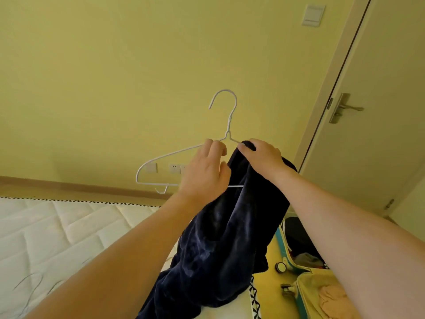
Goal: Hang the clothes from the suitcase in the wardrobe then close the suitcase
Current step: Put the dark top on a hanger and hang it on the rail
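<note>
Step in hand: getting the dark garment (220, 238) onto the white hanger (184, 153), wardrobe trip not started. Left hand (204, 171) is gripping the hanger, fingers curled round the left shoulder wire just below the neck, bottom bar running behind the palm. Right hand (262, 157) is pinching a fold of the garment against the right shoulder wire, thumb and fingertips closed on the cloth. Rest of the garment is hanging down from those fingers and trailing onto the mattress (57, 231) below the left forearm.

Next move, my read: feeding the cloth further over the wire so the weight is balancing both sides, otherwise it's sliding off.

Materials: hanger is thin coated wire, open hook on top, small hook under the bar. Garment is navy, plush, velvety sheen, limp and heavy-looking. Mattress is quilted, cream. Suitcase (299, 293) is lying open below the right forearm, teal trim, clothes inside, still needing closing
</note>
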Tool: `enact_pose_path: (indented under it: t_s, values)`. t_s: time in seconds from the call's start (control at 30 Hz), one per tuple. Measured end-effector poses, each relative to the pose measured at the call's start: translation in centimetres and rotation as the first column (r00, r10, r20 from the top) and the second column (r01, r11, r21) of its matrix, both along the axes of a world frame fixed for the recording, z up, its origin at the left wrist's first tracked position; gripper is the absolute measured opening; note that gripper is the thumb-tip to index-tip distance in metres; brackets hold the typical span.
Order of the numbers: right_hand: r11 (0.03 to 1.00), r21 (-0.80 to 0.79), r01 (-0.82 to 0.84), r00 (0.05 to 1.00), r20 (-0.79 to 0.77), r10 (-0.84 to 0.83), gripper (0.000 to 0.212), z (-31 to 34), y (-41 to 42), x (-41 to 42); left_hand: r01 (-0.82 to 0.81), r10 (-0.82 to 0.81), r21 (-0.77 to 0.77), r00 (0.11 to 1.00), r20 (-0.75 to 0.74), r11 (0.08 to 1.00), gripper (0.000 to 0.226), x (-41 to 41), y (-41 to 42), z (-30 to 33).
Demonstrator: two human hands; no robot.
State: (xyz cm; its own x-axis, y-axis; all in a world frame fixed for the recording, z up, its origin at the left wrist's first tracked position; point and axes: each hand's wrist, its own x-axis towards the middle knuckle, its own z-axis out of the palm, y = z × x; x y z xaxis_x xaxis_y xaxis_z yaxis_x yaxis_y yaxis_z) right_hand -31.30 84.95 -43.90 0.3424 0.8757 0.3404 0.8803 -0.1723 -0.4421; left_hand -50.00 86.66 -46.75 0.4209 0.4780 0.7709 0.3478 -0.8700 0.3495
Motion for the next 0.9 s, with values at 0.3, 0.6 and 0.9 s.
enact_pose_path:
  t_s: [0.3,0.6,0.9]
  values:
    - [0.999,0.003,0.043,0.996,0.083,-0.043,0.049,-0.8,-0.8,0.9,-0.384,-0.377,-0.394,0.124,-0.918,0.835,0.074,-0.3,1.3,-10.5]
    - [0.988,-0.139,0.072,0.990,-0.110,-0.087,0.033,-3.0,-1.4,3.1,-0.513,-0.154,-0.238,0.200,-0.968,0.825,0.072,-4.8,8.3,-4.8]
    - [0.958,-0.275,0.081,0.996,0.068,-0.064,0.034,-2.5,-2.9,3.6,-0.442,0.147,-0.129,0.538,-0.830,0.888,0.038,-5.8,10.5,-3.2]
